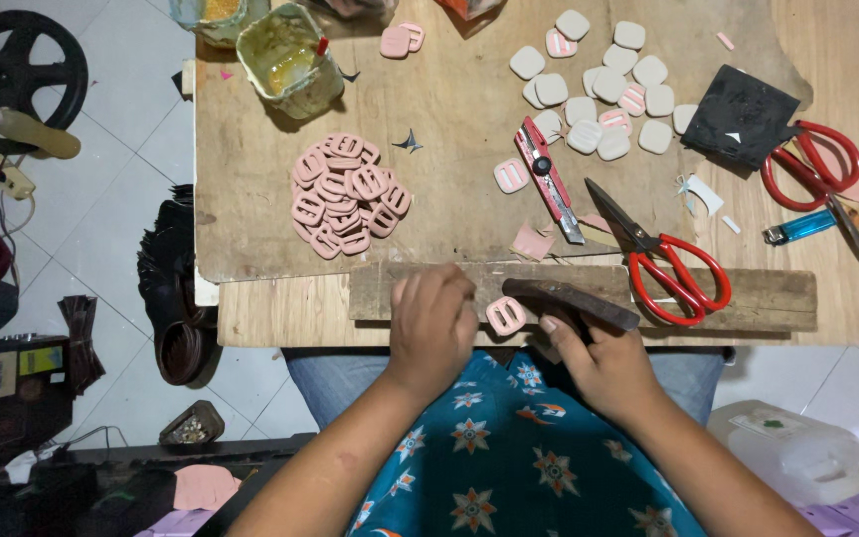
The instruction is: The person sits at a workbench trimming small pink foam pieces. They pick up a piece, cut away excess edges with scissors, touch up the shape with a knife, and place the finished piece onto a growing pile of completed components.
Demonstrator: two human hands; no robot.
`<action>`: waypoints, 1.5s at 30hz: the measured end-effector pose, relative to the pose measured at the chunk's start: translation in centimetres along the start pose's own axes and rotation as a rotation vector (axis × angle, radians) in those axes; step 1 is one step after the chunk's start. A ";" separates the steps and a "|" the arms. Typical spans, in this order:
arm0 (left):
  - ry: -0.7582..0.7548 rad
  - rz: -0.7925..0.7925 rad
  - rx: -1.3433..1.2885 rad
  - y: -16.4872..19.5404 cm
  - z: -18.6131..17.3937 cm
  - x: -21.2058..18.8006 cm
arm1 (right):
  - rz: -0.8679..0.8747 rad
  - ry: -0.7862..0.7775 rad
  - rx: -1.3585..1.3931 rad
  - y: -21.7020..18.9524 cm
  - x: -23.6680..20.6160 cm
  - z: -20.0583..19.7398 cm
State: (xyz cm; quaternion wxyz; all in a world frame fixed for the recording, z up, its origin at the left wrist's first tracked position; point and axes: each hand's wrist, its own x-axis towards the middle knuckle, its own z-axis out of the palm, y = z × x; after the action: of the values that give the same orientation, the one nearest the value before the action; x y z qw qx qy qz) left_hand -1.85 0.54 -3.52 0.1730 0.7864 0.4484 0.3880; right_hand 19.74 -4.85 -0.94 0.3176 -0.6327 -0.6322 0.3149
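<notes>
Here, pink buckle [506,315] pinched by left hand [432,326] — right hand [599,363] grips hammer [571,299].

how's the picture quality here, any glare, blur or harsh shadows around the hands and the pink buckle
Head view: lighting soft and even, shadows faint under the red scissors; left hand, right hand and pink buckle are sharp; slight glare on the white jug; wide lens slightly bends the table edges.

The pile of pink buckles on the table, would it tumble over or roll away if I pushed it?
The pile of pink buckles would probably spread and slide rather than roll: the pieces look flat and squarish, loosely heaped on each other. Each looks small and open in the middle, so likely light. The wooden table looks rough, so they may not skid far.
</notes>
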 end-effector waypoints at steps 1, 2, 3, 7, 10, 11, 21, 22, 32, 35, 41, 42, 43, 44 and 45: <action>-0.004 0.074 -0.024 0.1 -0.2 -0.1 | 0.000 -0.002 -0.010 0.1 0.0 0.1; -0.009 0.146 -0.048 0.3 -0.4 -0.2 | 0.000 -0.004 -0.020 0.2 -0.1 0.1; -0.035 0.168 -0.049 0.4 -0.6 -0.2 | -0.015 -0.001 -0.011 0.3 -0.2 0.2; -0.126 0.205 -0.066 0.8 -1.1 0.2 | 0.002 -0.012 0.012 0.3 -0.3 0.3; -0.141 0.192 -0.059 1.1 -1.0 0.6 | 0.122 -0.004 0.061 0.2 -0.4 0.1; -0.136 0.190 -0.047 0.9 -1.1 0.8 | 0.166 0.006 0.088 0.1 -0.3 0.1; -0.249 0.122 -0.059 -1.4 -2.0 2.7 | 0.046 -0.045 0.010 -0.9 0.2 -0.4; -0.232 0.111 -0.044 -1.2 -2.0 2.7 | 0.032 -0.041 0.023 -1.0 0.2 -0.4; -0.123 0.043 -0.070 0.7 -1.0 1.3 | 0.028 -0.015 -0.085 -0.3 0.6 -1.2; -0.125 0.024 -0.076 0.9 -0.8 1.4 | -0.040 -0.002 -0.055 -0.6 1.2 -1.4; -0.142 0.047 -0.080 0.9 -0.9 1.3 | -0.115 -0.070 -0.255 -2.2 2.9 -1.6; -0.139 0.047 -0.078 0.8 -0.9 1.2 | -0.146 -0.088 -0.238 -2.4 3.1 -1.5; -0.135 0.046 -0.076 0.8 -0.9 1.1 | -0.176 -0.106 -0.222 -2.6 3.2 -1.4; -0.131 0.045 -0.075 0.8 -0.8 1.0 | -0.207 -0.125 -0.206 -2.7 3.2 -1.4; -0.129 0.027 -0.082 0.7 -0.7 1.0 | -0.204 -0.140 -0.229 -2.8 3.1 -1.6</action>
State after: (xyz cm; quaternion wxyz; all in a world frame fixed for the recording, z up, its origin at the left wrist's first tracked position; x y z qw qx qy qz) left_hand -1.67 0.96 -2.22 0.2284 0.8080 0.4094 0.3569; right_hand 19.36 -1.74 2.28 0.2290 -0.5737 -0.7455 0.2503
